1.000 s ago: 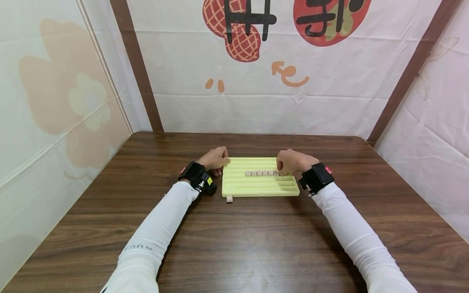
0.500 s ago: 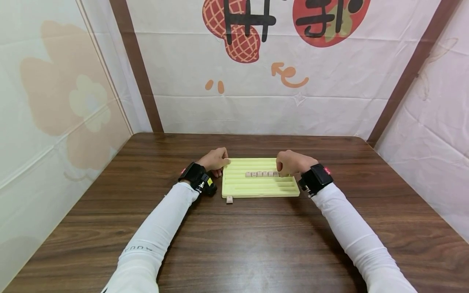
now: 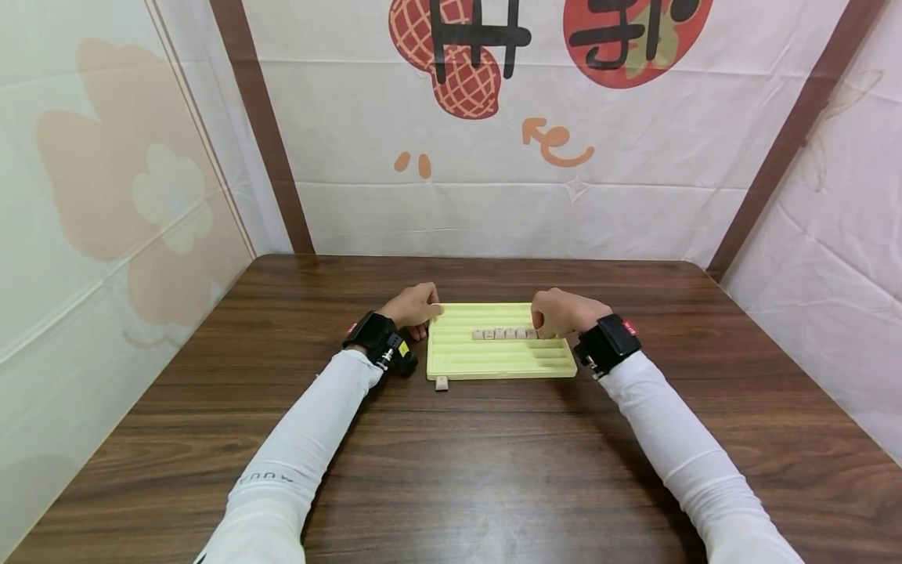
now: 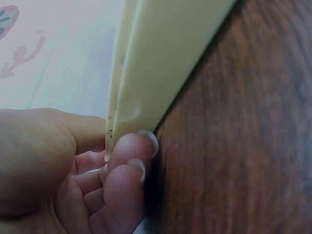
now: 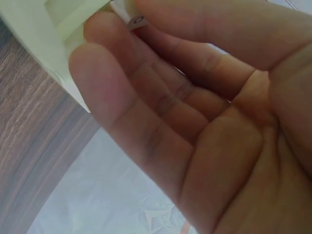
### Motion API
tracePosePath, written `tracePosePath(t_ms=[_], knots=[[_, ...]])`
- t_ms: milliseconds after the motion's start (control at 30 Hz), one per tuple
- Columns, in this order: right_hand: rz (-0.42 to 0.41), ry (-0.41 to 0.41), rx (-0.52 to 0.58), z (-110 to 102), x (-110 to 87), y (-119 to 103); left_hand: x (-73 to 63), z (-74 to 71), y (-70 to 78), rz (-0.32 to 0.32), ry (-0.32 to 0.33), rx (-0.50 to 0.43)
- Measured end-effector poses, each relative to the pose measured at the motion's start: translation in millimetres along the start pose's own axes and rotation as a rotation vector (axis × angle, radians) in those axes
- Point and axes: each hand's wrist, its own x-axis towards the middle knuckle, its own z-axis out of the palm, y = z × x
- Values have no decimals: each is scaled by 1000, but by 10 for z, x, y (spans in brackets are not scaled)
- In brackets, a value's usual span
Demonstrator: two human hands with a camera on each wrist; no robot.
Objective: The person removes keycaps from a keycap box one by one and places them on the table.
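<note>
A pale yellow ridged board (image 3: pixel 500 365) lies flat on the table. My left hand (image 3: pixel 411 307) holds its left edge, the thumb over the top and the fingertips against the side wall in the left wrist view. Several small off-white letter tiles (image 3: pixel 499 334) stand in a row along a middle groove. At the right end of that row is my right hand (image 3: pixel 567 311), its fingers bent down. In the right wrist view, thumb and fingertips pinch a tile (image 5: pixel 135 18) marked with a round character, partly hidden by the fingers.
One loose tile (image 3: pixel 441 384) sits at the board's front left corner. The brown wood-grain table (image 3: pixel 465 470) runs back to a printed white fabric wall (image 3: pixel 493 219), with more fabric walls on both sides.
</note>
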Motion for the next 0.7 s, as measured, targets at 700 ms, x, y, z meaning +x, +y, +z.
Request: tracePosePath(t_ms=[700], knots=[[-79, 87, -42, -65, -55, -4, 81, -1, -92, 3, -13, -38]])
